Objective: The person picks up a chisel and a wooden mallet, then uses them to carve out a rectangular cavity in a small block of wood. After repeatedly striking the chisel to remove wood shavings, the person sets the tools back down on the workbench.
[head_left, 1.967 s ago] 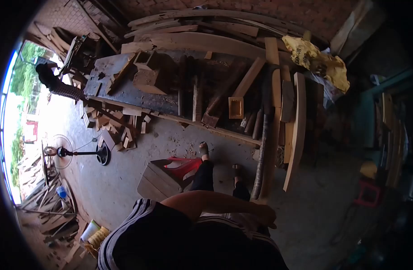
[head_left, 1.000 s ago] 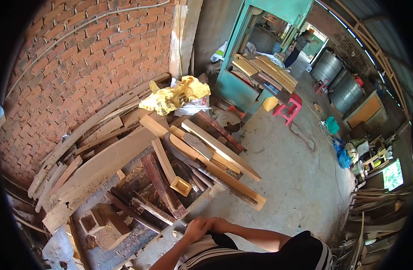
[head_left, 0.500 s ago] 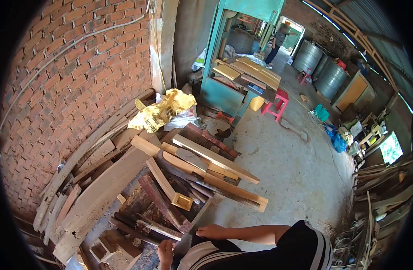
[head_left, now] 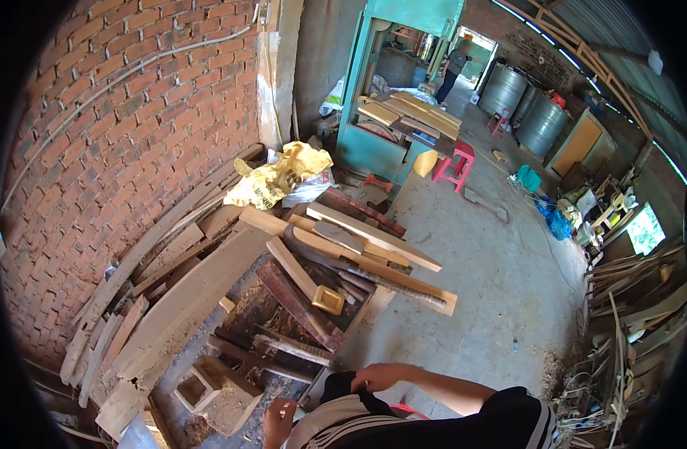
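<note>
My right hand point(head_left: 373, 376) rests over my knee at the bottom centre, its fingers loosely bent downward with nothing seen in them. Lower and to the left, my left hand point(head_left: 278, 423) is beside my other leg, fingers half curled and a little apart, holding nothing visible. Nearest to the left hand is a wooden block with a square hollow point(head_left: 225, 400) on the low worktable. A small square wooden piece with a recessed face point(head_left: 327, 300) lies beyond both hands. Around it are a dark reddish beam point(head_left: 298, 305), a rough stick point(head_left: 292, 348) and a long pale board point(head_left: 375, 245).
A yellow sack point(head_left: 282, 176) lies on the timber pile by the brick wall point(head_left: 126, 112). Farther off stand a green bandsaw point(head_left: 369, 153), a pink stool point(head_left: 456, 163) and metal tanks point(head_left: 542, 126). A person point(head_left: 453, 71) stands near the far doorway. Scrap wood point(head_left: 635, 322) lines the right side.
The view has shifted slightly, so the worktable shows lower and farther right. My right hand has lifted slightly and moved right over the knee. The far person's outstretched arm has come down.
</note>
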The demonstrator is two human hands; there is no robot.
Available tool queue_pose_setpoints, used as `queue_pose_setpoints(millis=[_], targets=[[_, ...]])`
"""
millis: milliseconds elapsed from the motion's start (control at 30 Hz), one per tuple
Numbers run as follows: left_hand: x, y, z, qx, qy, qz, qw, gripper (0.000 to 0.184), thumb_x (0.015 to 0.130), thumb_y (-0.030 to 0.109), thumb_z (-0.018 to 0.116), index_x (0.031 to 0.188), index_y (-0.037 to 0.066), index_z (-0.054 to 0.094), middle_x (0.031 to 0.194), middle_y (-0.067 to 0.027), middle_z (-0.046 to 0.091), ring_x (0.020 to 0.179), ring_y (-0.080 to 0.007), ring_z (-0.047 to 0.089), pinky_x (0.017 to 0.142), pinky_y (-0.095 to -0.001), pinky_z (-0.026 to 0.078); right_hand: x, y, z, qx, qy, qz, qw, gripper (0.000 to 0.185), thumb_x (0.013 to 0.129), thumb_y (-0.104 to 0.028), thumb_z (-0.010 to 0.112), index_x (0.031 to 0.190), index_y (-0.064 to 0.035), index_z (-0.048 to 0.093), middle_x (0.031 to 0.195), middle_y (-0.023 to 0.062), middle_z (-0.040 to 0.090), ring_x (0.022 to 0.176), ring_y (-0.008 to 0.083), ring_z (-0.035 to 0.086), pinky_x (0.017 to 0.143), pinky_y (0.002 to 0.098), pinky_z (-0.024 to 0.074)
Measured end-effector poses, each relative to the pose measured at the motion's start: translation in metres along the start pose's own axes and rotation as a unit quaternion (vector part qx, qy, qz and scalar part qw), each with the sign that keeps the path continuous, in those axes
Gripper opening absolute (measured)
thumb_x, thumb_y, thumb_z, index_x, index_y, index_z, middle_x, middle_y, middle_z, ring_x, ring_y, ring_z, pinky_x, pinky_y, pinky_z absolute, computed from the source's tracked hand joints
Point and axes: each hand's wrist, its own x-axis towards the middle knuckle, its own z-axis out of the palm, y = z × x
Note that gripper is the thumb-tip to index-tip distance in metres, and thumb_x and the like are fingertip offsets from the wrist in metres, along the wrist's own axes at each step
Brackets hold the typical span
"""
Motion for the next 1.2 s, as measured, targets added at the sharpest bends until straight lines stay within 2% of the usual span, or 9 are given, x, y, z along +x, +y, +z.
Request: queue_pose_setpoints(millis=[67, 167, 233, 333, 533, 733, 800, 1033, 1200], targets=[[-0.016, 0.088, -0.034, 0.002, -0.028, -0.041, 0.999, 0.021, 0.093, 0.022, 0.062, 0.098, 0.003, 0.07, 0.087, -0.0078, 0.073, 0.079, -0.0158, 0.069, 0.07, -0.0307, 0.054, 0.006, -0.001, -0.001, 0.014, 0.012, -0.036, 0.999, 0.038, 0.082, -0.003, 0.056, 0.119, -0.0103, 0.062, 0.1, 0.0118, 0.066, 0.092, 0.0261, 0.065, 0.078, 0.0385, 0.0511], [-0.037, 0.109, -0.058, -0.007, -0.036, -0.023, 0.999, 0.017, 0.093, 0.018, 0.062, 0.097, 0.004, 0.07, 0.089, -0.0078, 0.072, 0.081, -0.0176, 0.07, 0.07, -0.0315, 0.055, 0.021, -0.022, -0.002, 0.119, 0.071, 0.047, 0.989, 0.033, 0.088, -0.004, 0.053, 0.119, -0.0091, 0.063, 0.103, 0.011, 0.066, 0.095, 0.0249, 0.065, 0.08, 0.0369, 0.051], [-0.044, 0.127, -0.067, -0.023, -0.029, -0.019, 0.999, 0.014, 0.092, 0.015, 0.063, 0.096, 0.004, 0.071, 0.091, -0.0083, 0.072, 0.083, -0.0197, 0.071, 0.072, -0.0327, 0.056, 0.033, -0.04, 0.005, 0.031, 0.23, 0.025, 0.972, 0.029, 0.088, -0.005, 0.048, 0.113, -0.0078, 0.065, 0.099, 0.0136, 0.067, 0.096, 0.0289, 0.065, 0.082, 0.0406, 0.05], [-0.053, 0.138, -0.081, -0.043, -0.015, -0.001, 0.999, 0.013, 0.092, 0.013, 0.064, 0.098, 0.002, 0.069, 0.089, -0.0093, 0.072, 0.083, -0.0186, 0.07, 0.072, -0.032, 0.055, 0.068, -0.027, 0.027, -0.014, 0.253, -0.033, 0.967, 0.027, 0.09, -0.007, 0.049, 0.112, -0.0074, 0.064, 0.097, 0.0148, 0.067, 0.095, 0.0318, 0.064, 0.083, 0.0427, 0.0494], [-0.064, 0.145, -0.094, -0.112, 0.013, 0.014, 0.994, 0.014, 0.093, 0.01, 0.063, 0.098, -0.002, 0.067, 0.086, -0.0107, 0.071, 0.08, -0.0159, 0.068, 0.073, -0.0296, 0.053, 0.119, -0.028, 0.054, -0.045, 0.176, 0.02, 0.983, 0.033, 0.086, -0.007, 0.059, 0.119, -0.0043, 0.059, 0.113, 0.0187, 0.058, 0.112, 0.0355, 0.055, 0.096, 0.0424, 0.0448], [-0.071, 0.149, -0.109, -0.131, 0.026, 0.038, 0.99, 0.01, 0.093, 0.006, 0.062, 0.097, -0.002, 0.068, 0.085, -0.0092, 0.069, 0.077, -0.0147, 0.066, 0.072, -0.0281, 0.051, 0.161, -0.014, 0.076, -0.141, 0.329, -0.009, 0.934, 0.049, 0.079, -0.009, 0.068, 0.126, -0.0095, 0.057, 0.127, 0.0189, 0.052, 0.117, 0.0388, 0.051, 0.099, 0.0458, 0.0434], [-0.073, 0.156, -0.114, -0.134, 0.033, 0.038, 0.99, 0.01, 0.092, 0.005, 0.062, 0.097, -0.002, 0.068, 0.086, -0.0091, 0.069, 0.077, -0.0146, 0.065, 0.072, -0.0278, 0.051, 0.174, -0.005, 0.078, -0.204, 0.416, 0.011, 0.886, 0.053, 0.078, -0.009, 0.069, 0.129, -0.0132, 0.056, 0.134, 0.0199, 0.047, 0.122, 0.0413, 0.047, 0.101, 0.0476, 0.0424], [-0.079, 0.178, -0.129, -0.13, 0.054, 0.052, 0.989, 0.01, 0.095, 0.005, 0.059, 0.096, -0.003, 0.064, 0.09, -0.0081, 0.067, 0.082, -0.012, 0.062, 0.075, -0.0259, 0.049, 0.189, -0.012, 0.073, -0.275, 0.385, 0.128, 0.871, 0.058, 0.081, -0.018, 0.064, 0.138, -0.0177, 0.051, 0.148, 0.0205, 0.035, 0.135, 0.0402, 0.036, 0.107, 0.0519, 0.0364], [-0.078, 0.177, -0.135, -0.146, 0.059, 0.044, 0.987, 0.01, 0.097, 0.008, 0.058, 0.098, -0.002, 0.062, 0.09, -0.006, 0.066, 0.084, -0.0091, 0.059, 0.076, -0.024, 0.046, 0.191, -0.01, 0.081, -0.336, 0.408, 0.104, 0.843, 0.055, 0.083, -0.023, 0.063, 0.137, -0.0164, 0.052, 0.142, 0.0168, 0.041, 0.131, 0.0372, 0.04, 0.101, 0.0523, 0.0396]])
